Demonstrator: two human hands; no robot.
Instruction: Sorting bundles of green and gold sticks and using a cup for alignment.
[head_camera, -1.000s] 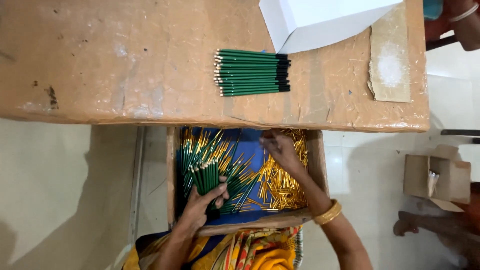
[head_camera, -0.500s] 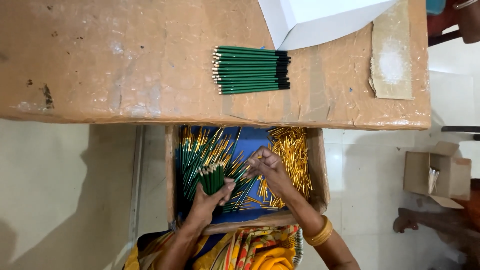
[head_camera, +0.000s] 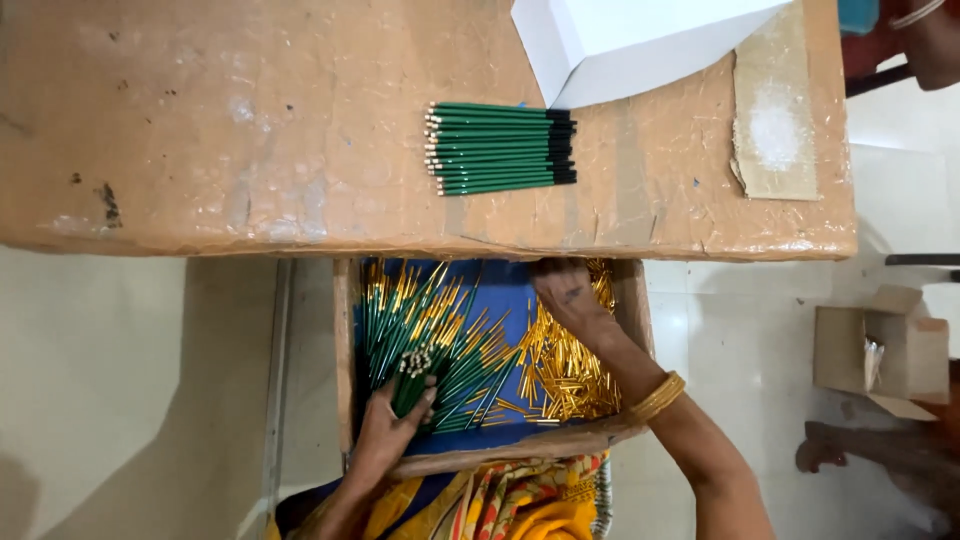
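Note:
A wooden tray (head_camera: 345, 350) with a blue lining sits on my lap below the table edge. It holds several loose green pencils (head_camera: 460, 345) on its left and a heap of small gold metal caps (head_camera: 565, 375) on its right. My left hand (head_camera: 385, 430) grips a small bunch of green pencils (head_camera: 410, 375), tips up. My right hand (head_camera: 565, 295) reaches to the tray's far edge over the gold caps; whether its fingers hold anything is hidden. A neat row of finished green pencils (head_camera: 500, 148) lies on the brown table (head_camera: 250, 130).
A white open box (head_camera: 640, 40) stands at the table's far side, a cardboard scrap (head_camera: 775, 110) beside it. A small cardboard box (head_camera: 885, 350) sits on the tiled floor at right. Another person's foot (head_camera: 840, 455) and arm (head_camera: 925, 35) show at the right edge.
My right hand came down to the left hand's bunch, then moved back up to the tray's far edge. The left hand kept hold of its pencils and shifted slightly.

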